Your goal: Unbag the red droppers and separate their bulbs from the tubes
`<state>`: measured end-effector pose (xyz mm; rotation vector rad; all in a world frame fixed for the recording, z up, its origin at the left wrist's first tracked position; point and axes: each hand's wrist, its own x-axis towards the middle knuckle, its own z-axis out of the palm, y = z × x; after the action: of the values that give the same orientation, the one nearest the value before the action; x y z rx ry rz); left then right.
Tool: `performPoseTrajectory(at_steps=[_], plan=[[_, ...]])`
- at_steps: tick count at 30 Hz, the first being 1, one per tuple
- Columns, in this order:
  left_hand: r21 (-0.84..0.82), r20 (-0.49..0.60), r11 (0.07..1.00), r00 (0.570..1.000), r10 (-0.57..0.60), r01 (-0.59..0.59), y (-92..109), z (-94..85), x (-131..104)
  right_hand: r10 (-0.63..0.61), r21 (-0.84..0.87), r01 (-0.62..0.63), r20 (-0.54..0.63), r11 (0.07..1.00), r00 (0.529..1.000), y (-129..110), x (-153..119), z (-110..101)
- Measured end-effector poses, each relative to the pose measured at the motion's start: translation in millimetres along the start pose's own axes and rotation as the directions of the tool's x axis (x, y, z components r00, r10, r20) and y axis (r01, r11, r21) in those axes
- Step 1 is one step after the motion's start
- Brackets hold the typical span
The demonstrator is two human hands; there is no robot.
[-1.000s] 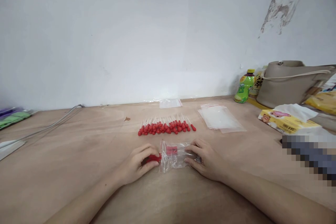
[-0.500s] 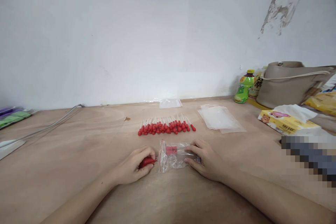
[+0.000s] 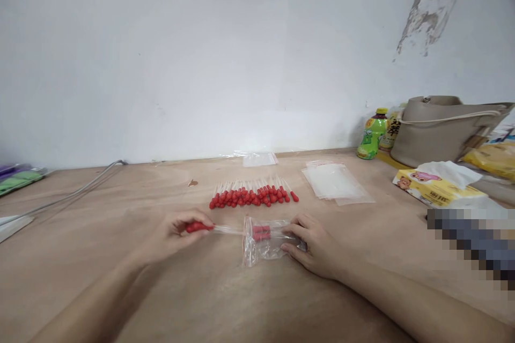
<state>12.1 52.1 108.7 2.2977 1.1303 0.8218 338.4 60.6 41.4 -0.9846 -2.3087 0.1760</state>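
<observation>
My left hand [image 3: 187,233] is closed round several red-headed sticks [image 3: 200,226], whose pale stems point right, their tips at the mouth of a clear zip bag [image 3: 277,249]. Inside that bag lie red pieces [image 3: 261,232], seen through the plastic. My right hand [image 3: 311,244] pinches the bag's right end between thumb and fingers, the bag lying flat on the table. Beyond both hands is a row of many red-headed sticks [image 3: 253,195], heads toward me and stems toward the wall.
Flat clear bags [image 3: 336,182] lie at the back right, and another packet [image 3: 259,159] rests by the wall. Farther right are a green bottle [image 3: 373,136], a grey-beige bag [image 3: 432,134], a tissue box [image 3: 438,187] and a blurred-out dark object [image 3: 475,241]. A cable [image 3: 80,190] runs at left.
My left hand has moved left and slightly up with the red-headed sticks, so their long stems now show. More red shows inside the bag. My right hand stays on the bag.
</observation>
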Motion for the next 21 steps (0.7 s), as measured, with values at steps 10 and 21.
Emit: performPoseTrajectory(at_steps=[10,21], plan=[[0.188,-0.559,0.98,0.828,0.048,0.07,27,10.1,60,0.004,0.022,-0.004,0.015,1.0,1.0,0,0,0],[0.684,-0.18,0.721,0.983,0.025,0.107,17,92.1,136,-0.004,-0.006,0.004,0.032,1.0,0.999,-2,-1,-2]])
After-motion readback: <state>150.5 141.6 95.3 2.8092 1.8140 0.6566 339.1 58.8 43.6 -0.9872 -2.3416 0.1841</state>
